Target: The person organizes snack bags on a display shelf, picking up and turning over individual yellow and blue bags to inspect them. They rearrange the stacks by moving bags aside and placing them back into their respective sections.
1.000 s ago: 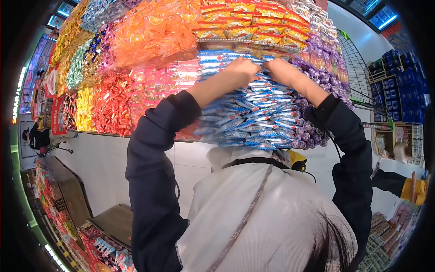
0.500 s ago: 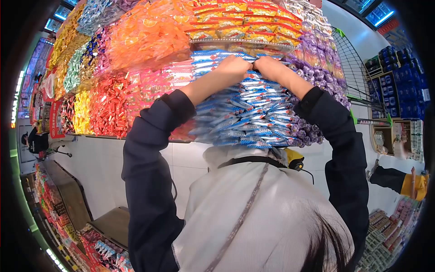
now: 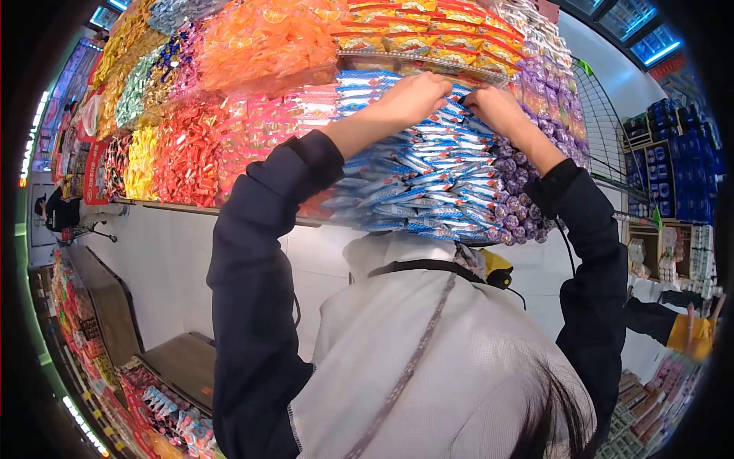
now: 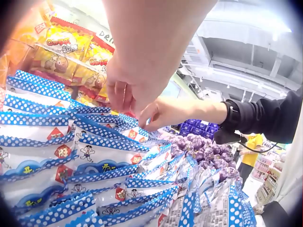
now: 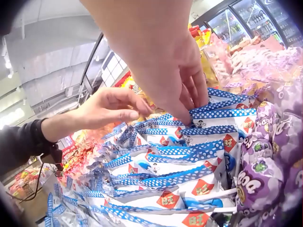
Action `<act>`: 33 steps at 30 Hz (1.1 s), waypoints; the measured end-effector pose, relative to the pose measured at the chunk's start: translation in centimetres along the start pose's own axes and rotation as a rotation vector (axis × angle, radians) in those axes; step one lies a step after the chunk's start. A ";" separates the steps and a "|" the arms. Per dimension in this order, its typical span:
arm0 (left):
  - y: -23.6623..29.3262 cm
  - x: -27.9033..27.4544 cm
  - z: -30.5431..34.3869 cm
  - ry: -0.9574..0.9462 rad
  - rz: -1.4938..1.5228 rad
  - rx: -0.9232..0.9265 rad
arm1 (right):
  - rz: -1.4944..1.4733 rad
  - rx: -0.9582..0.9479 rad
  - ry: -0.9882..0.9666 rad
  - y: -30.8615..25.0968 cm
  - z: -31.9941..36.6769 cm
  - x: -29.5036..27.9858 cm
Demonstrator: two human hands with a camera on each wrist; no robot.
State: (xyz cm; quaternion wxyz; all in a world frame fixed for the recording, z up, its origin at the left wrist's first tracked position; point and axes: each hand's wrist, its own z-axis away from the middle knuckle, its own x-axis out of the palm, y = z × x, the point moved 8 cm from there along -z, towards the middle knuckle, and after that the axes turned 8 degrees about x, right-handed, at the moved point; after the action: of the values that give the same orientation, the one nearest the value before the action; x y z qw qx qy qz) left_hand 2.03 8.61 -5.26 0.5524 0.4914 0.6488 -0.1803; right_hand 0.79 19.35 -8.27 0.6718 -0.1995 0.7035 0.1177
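Rows of white sweet packets [image 3: 443,191] with blue dotted edges stand packed upright below both hands. My left hand [image 3: 417,98] hovers over the back rows, its fingers loosely bent; in the right wrist view the left hand [image 5: 111,109] has nothing between thumb and fingers. Just to its right, my right hand [image 3: 501,111] reaches down into the back rows. The right hand [image 5: 177,78] pinches the top of a packet [image 5: 218,115] there, beside the purple lollipops. In the left wrist view, a sliver of blue and white shows at the fingertips of the right hand [image 4: 163,113].
Behind a clear divider [image 3: 420,63] lie yellow and red bags [image 3: 428,34]. Purple-wrapped lollipops [image 3: 516,195] border the packets on the right; pink and red sweets [image 3: 187,153] fill the left side. A wire trolley [image 3: 600,115] stands at the right. Someone in yellow [image 3: 688,334] is farther right.
The hands were close together over the back rows and have moved apart. The left hand's fingers have loosened, and the right hand has shifted slightly right.
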 end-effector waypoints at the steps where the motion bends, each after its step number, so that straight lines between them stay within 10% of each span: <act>1: 0.0 -0.1 -0.4 0.026 -0.011 0.016 | 0.048 0.005 -0.011 -0.1 -0.2 0.0; 14: -1.3 4.4 -1.8 -0.340 -0.191 0.036 | 0.274 0.024 0.033 -0.4 -1.2 2.3; 33: -1.4 4.1 -1.8 -0.381 -0.142 0.034 | -0.121 0.102 -0.153 0.7 -1.0 -1.1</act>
State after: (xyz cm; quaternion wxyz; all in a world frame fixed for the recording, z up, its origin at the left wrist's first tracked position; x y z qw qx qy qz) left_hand 0.24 11.16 -8.77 0.6429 0.4106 0.5623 -0.3192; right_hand -0.40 19.70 -7.16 0.7388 -0.1975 0.6419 0.0559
